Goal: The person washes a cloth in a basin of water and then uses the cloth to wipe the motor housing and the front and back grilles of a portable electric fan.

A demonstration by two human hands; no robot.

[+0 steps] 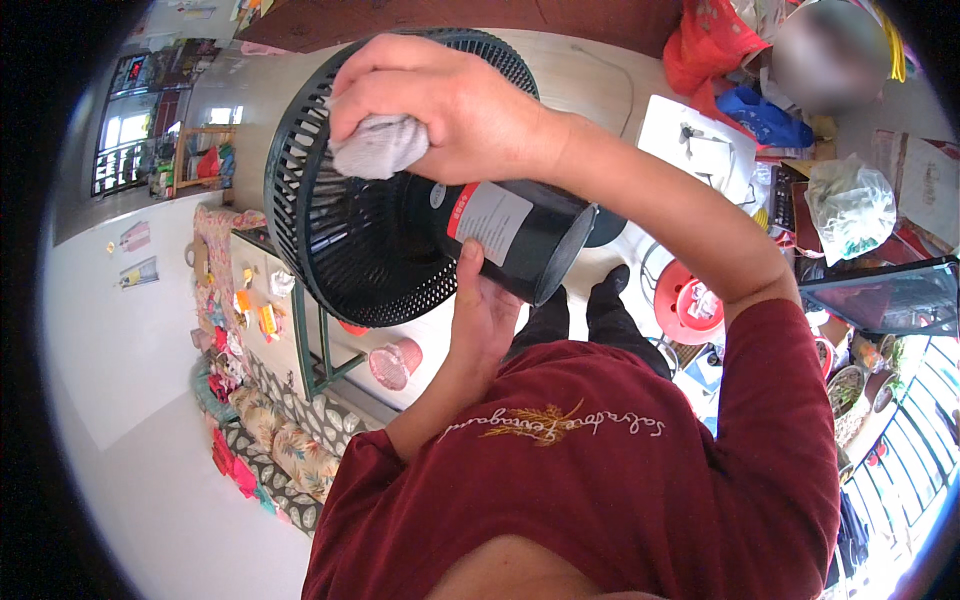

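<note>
A dark electric fan is tilted in front of my chest, with its round slatted grille [365, 295] facing away to the left and its smooth motor housing [530, 225] toward me. On the housing is a white and red label [490, 220]. My left hand [485, 312] supports the housing from below, thumb up against its side; its other fingers are partly hidden. Reaching across from the right, my right hand [440, 110] is closed round a bunched grey-white cloth [380, 148], which lies against the back of the grille near its upper rim.
Left of me stands a low table [275, 320] with green legs, beside a patterned sofa [285, 440]. A pink basket [395, 363] is on the floor. To the right are a red round stool [688, 303], a clear plastic bag [850, 208] and a glass-sided tank [885, 300].
</note>
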